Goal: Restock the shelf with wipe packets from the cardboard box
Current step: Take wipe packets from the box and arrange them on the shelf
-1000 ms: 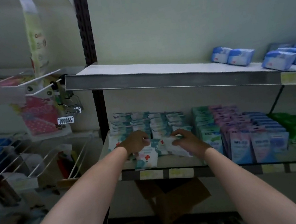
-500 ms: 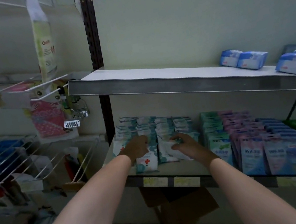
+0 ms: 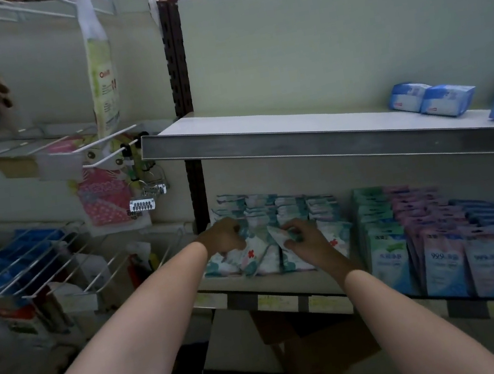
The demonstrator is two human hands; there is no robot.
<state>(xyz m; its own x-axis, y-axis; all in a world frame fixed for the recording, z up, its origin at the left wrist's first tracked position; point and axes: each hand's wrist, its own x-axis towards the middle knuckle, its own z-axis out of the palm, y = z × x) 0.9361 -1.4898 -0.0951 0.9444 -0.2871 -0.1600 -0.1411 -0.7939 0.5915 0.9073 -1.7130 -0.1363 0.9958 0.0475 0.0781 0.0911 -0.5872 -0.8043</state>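
Note:
Rows of white and teal wipe packets point(image 3: 278, 211) with red crosses stand on the lower shelf point(image 3: 264, 284), left end. At the front of the left rows, my left hand point(image 3: 222, 234) curls its fingers over the tops of several packets. My right hand point(image 3: 303, 236) pinches the top of one tilted packet point(image 3: 281, 236) in the front row, beside the left hand. A cardboard box point(image 3: 317, 350) shows dimly under the shelf, between my forearms.
Green, purple and blue packets point(image 3: 435, 241) fill the lower shelf to the right. The upper shelf point(image 3: 312, 140) holds a few blue packs point(image 3: 432, 99) at its right end. Wire racks and hooks point(image 3: 40, 261) with hanging goods stand to the left.
The view has tilted up and shifted. Both hands have stayed on the front wipe packets, with the right hand working one packet more upright into the row.

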